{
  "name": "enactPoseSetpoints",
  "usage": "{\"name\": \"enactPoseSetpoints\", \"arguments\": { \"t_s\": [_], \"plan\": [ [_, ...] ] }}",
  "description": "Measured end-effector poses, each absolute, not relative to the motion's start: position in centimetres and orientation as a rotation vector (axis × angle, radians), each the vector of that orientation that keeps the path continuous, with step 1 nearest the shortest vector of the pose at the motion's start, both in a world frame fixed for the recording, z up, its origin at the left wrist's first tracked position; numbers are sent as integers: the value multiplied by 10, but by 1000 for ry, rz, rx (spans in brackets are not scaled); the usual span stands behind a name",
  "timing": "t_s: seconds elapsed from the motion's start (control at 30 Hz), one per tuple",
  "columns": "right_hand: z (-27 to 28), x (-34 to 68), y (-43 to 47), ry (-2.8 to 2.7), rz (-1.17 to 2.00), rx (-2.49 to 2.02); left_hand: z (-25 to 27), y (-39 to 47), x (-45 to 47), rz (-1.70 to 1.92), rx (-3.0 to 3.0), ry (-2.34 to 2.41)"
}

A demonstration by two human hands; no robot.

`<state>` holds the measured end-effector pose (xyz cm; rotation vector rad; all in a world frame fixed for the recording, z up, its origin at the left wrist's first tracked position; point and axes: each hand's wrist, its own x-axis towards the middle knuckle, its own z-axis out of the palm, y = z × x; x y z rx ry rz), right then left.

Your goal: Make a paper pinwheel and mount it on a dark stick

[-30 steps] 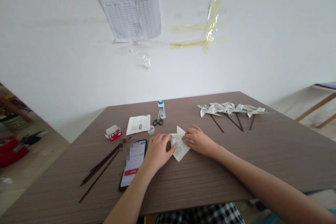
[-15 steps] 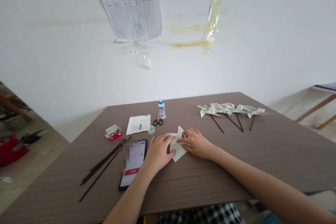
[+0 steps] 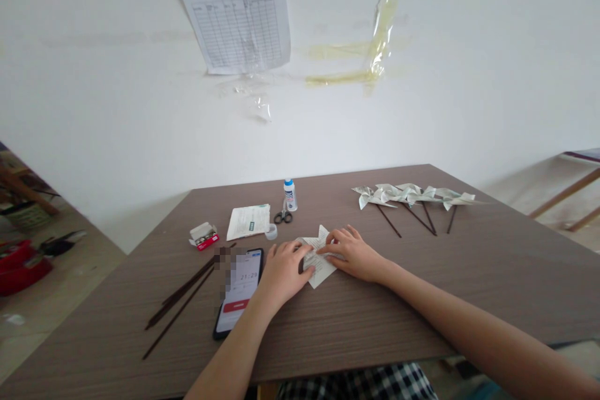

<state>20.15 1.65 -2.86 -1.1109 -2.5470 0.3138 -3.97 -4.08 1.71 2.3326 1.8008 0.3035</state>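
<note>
Left hand point(image 3: 285, 267) and right hand point(image 3: 350, 253), fingers half-curled, touch pointed, folded, white printed paper point(image 3: 321, 272); grip unclear; black-edged rectangular phone point(image 3: 238, 290) reads "21:29".

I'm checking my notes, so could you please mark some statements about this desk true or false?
1. The left hand and right hand both touch the paper. True.
2. The phone lies nearer the right hand. False: the phone lies nearer the left hand.
3. The bottle has a blue cap. True.
4. The pinwheels lie left of the bottle. False: the pinwheels lie to its right.
5. The sticks lie left of the phone. True.
</note>
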Motion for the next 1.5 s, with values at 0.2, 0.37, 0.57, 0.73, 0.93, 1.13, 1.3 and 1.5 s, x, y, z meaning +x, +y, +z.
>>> {"name": "enactPoseSetpoints", "arguments": {
  "t_s": [0.2,0.37,0.57,0.73,0.93,1.13,1.3,1.5],
  "plan": [
    [-26,207,25,-2471,557,-1123,20,-42,-39,255,2331,1795],
    [-29,209,28,-2464,566,-1122,21,-41,-39,216,2326,1805],
    [-39,206,26,-2533,370,-1109,19,-41,-38,246,2364,1795],
    [-41,206,25,-2554,254,-1062,19,-43,-37,198,2399,1790],
    [-33,204,23,-2619,70,-1071,20,-44,-34,146,2395,1812],
    [-27,203,20,-2653,56,-1106,24,-44,-32,109,2375,1813],
    [-29,205,20,-2625,101,-1138,26,-43,-33,119,2342,1824],
    [-30,204,20,-2601,122,-1141,21,-41,-34,149,2293,1823]
  ]
}}
